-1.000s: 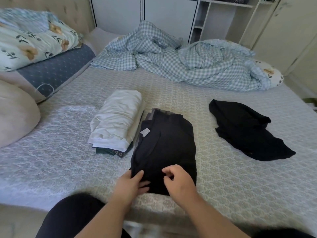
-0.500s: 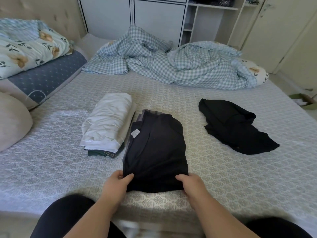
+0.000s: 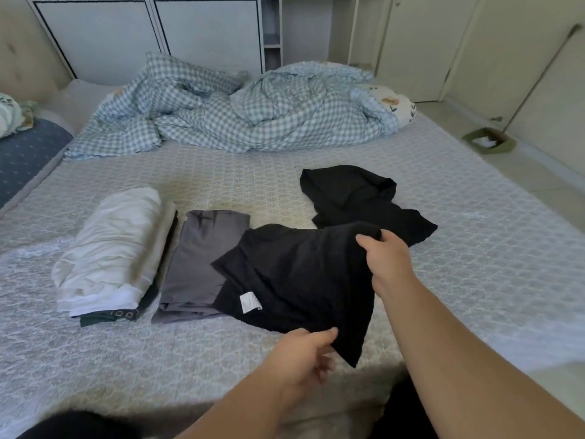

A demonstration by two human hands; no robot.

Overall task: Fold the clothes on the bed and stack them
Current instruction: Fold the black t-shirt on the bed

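**Folded black garment, lifted from the bed, bound for the stack**

Item: black folded garment, white label showing, raised off the bed and tilted, its lower left part overlapping the grey folded piece lying flat beneath it.

Right hand: fingers curled over the garment's far upper edge, gripping it.

Left hand: at the near lower edge, thumb on the cloth; fingers appear tucked under it, so a grasp seems likely, though the underside is hidden.

Stack: white folded bundle on top of a dark green patterned piece, just left of the grey piece.

Still unfolded: a crumpled black garment beyond the right hand.

Also present: checked duvet, rumpled at the far side.

Handling note: in my judgement the fold survives best if both edges travel level and together; the hanging near corner could drop open. Set the piece down squarely on its pile, edges aligned, then let go with both hands at once.
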